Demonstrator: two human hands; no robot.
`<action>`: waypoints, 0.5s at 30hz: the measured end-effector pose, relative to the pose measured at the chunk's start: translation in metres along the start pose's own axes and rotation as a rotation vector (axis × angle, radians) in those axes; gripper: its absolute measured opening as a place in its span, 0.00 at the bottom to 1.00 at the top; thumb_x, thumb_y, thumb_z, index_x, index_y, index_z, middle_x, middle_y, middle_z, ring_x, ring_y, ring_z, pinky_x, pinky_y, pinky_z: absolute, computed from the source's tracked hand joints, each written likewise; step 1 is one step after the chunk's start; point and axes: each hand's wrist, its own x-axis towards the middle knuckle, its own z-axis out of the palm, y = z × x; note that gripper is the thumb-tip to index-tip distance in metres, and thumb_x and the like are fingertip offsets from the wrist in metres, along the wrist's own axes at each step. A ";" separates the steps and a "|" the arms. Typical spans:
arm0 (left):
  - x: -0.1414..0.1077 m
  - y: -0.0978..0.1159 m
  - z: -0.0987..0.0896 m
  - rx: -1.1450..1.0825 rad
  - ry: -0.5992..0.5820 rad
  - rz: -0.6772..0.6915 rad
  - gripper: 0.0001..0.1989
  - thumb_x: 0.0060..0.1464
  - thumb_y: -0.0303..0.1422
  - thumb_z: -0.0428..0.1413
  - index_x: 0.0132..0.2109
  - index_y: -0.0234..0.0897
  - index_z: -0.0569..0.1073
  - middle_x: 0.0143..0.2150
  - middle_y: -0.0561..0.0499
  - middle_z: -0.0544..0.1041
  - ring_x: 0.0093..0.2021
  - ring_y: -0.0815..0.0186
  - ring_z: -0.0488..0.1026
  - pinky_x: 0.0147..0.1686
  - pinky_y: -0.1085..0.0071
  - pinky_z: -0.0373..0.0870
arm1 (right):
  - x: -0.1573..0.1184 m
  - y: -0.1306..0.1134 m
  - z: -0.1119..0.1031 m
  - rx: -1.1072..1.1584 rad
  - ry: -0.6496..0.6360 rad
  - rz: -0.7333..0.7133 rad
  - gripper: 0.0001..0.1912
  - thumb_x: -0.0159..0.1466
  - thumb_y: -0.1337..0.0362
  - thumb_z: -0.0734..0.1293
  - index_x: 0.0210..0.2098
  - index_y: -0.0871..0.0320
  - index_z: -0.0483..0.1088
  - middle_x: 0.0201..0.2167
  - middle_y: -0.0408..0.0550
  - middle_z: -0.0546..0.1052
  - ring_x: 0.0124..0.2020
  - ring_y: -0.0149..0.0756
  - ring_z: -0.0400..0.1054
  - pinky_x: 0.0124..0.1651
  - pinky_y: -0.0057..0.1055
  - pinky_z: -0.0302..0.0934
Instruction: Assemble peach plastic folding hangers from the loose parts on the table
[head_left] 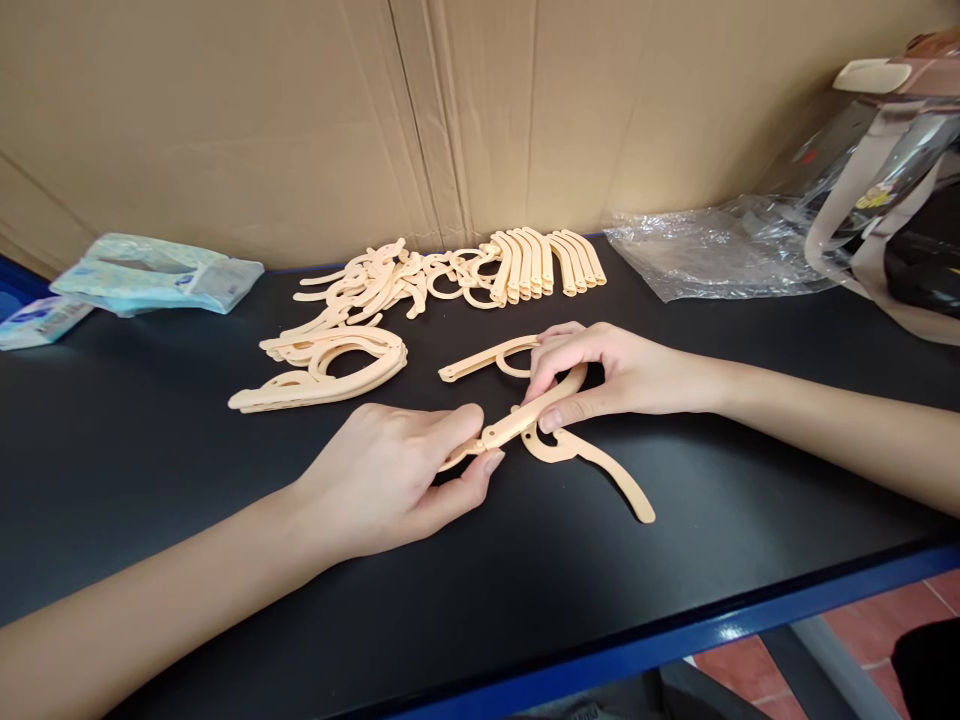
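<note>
Both hands hold one beige curved plastic piece (517, 422) above the black table, tilted up to the right. My left hand (405, 470) pinches its lower left end, where a thinner beige part juts out between thumb and fingers. My right hand (600, 375) grips the upper right end, thumb below and fingers over it. Under the right hand lies a beige hook-shaped piece with a long curved arm (619, 480). Just behind, another beige piece with a ring (480, 360) rests on the table, partly covered by the right fingers.
Stacked beige pieces (330, 375) lie left of centre. Behind them are a loose heap of hooked parts (382, 280) and a row of curved arms (532, 262). A tissue pack (154, 275) sits at left; clear plastic (720, 250) and a strapped bottle (892, 150) at right.
</note>
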 end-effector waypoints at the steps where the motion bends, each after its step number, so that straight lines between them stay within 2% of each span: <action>1: 0.000 0.000 0.000 0.004 0.004 -0.009 0.13 0.63 0.34 0.47 0.30 0.40 0.56 0.19 0.62 0.53 0.15 0.73 0.53 0.18 0.73 0.45 | 0.000 0.000 0.000 0.002 -0.001 0.002 0.13 0.59 0.53 0.72 0.34 0.57 0.78 0.29 0.44 0.75 0.37 0.34 0.62 0.45 0.33 0.56; 15: 0.000 0.001 0.000 0.012 0.010 -0.059 0.13 0.62 0.36 0.47 0.29 0.39 0.56 0.18 0.62 0.54 0.15 0.74 0.52 0.18 0.74 0.45 | 0.000 -0.001 -0.001 0.003 -0.010 -0.013 0.15 0.58 0.52 0.71 0.34 0.58 0.78 0.29 0.44 0.76 0.37 0.34 0.63 0.45 0.34 0.57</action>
